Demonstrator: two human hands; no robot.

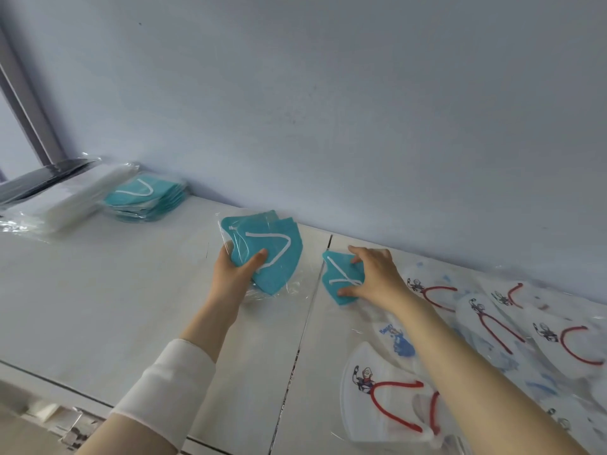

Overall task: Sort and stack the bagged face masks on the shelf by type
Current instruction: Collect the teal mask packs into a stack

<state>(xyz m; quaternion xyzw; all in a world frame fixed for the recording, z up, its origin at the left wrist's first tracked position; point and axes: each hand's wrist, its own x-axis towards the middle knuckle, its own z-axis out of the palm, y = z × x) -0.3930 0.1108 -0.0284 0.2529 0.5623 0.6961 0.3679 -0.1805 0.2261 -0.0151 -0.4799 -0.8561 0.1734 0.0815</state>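
My left hand (235, 272) grips a small bunch of teal bagged masks (272, 247) with white ear loops, held just above the white shelf (115, 290). To its right, my right hand (374, 274) pinches a single teal bagged mask (335, 274) that lies on the shelf, thumb at its lower edge and fingers at its top. A stack of teal bagged masks (144, 198) sits at the far left near the wall. White masks with red loops and a cartoon print (381, 399) lie spread over the right side.
A stack of white bagged masks (65, 205) and a dark stack (42, 178) stand left of the teal stack. A white mask with a blue print (399, 339) lies under my right forearm. The wall runs close behind the shelf. A seam (305, 336) splits the shelf top.
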